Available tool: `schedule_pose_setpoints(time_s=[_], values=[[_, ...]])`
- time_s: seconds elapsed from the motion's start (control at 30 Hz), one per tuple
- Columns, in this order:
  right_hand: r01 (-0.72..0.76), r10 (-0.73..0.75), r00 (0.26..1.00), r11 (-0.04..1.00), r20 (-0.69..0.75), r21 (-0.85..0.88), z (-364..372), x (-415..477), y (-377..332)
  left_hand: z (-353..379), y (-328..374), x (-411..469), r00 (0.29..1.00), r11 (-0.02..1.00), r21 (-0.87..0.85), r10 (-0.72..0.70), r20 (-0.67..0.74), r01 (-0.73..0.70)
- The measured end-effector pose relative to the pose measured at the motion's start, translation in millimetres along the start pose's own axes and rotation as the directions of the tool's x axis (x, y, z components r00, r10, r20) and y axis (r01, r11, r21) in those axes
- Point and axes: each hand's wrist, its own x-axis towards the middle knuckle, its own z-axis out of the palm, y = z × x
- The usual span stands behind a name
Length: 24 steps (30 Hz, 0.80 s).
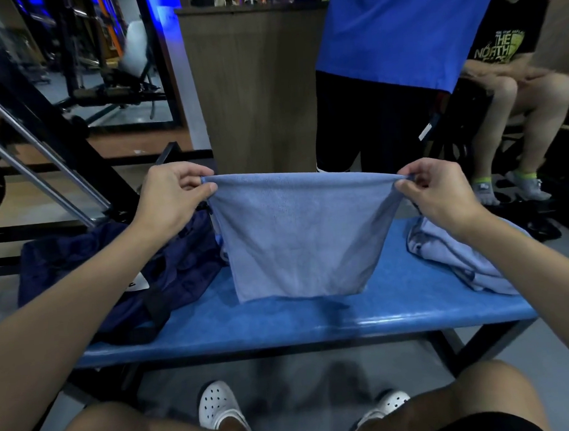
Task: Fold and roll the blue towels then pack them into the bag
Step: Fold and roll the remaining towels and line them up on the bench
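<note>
The surface [314, 321] is a padded blue bench top on a dark metal frame, running left to right across the middle of the view, with grey floor under it. Beyond it stand a brown wood-grain column [254, 86] and, far left, dark gym machines [75, 78] with slanted steel bars and a blue glow behind them. A person in a blue shirt [399, 31] stands just beyond the far edge, and another in a black shirt [504, 43] sits at far right in grey socks.

The left hand [174, 197] and right hand [438, 192] each pinch a top corner of a light blue towel [303, 234] between thumb and fingers, holding it stretched and hanging above the middle of the surface; its lower edge reaches about to the pad, though whether it touches cannot be told. A dark navy bag [116, 271] lies slumped on the left end, partly behind the left forearm, with a white tag showing. A second towel [457, 256] lies crumpled on the right end, partly covered by the right arm.

Both standing and seated people are cut off by the top edge. The bag's opening cannot be made out. At the near edge are the wearer's knees and white clogs [220, 407], blurred.
</note>
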Motion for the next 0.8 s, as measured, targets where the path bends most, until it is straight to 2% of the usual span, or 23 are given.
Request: schedule_pose_setpoints(time_s=[0.13, 0.23, 0.33, 0.43, 0.53, 0.67, 0.8], values=[[0.008, -0.006, 0.999, 0.999, 0.049, -0.041, -3, -2, -2, 0, -1, 0, 0.999, 0.999, 0.047, -0.028, 0.027, 0.027], [-0.01, 0.008, 0.994, 1.0, 0.113, 0.016, -5, -7, -2, -1, 2, -4, 0.999, 0.989, 0.15, -0.011, 0.043, 0.004], [-0.064, 0.046, 0.986, 0.992, 0.16, 0.109, -7, -14, -1, -3, 3, -7, 0.993, 0.988, 0.155, -0.035, 0.116, 0.017], [-0.135, 0.095, 0.973, 0.974, 0.212, 0.183, -13, -19, 4, -4, 4, -11, 0.96, 0.982, -0.021, -0.18, 0.215, 0.189], [-0.213, 0.145, 0.945, 0.953, 0.293, 0.217, -22, -21, 8, -6, 7, -16, 0.875, 0.869, -0.253, -0.32, 0.364, 0.424], [-0.315, 0.23, 0.916, 0.92, 0.329, 0.233, -26, -20, 8, -6, 10, -17, 0.799, 0.802, -0.274, -0.365, 0.477, 0.53], [-0.338, 0.263, 0.916, 0.912, 0.303, 0.233, -22, -13, 8, 0, 12, -16, 0.79, 0.796, -0.264, -0.381, 0.481, 0.544]])
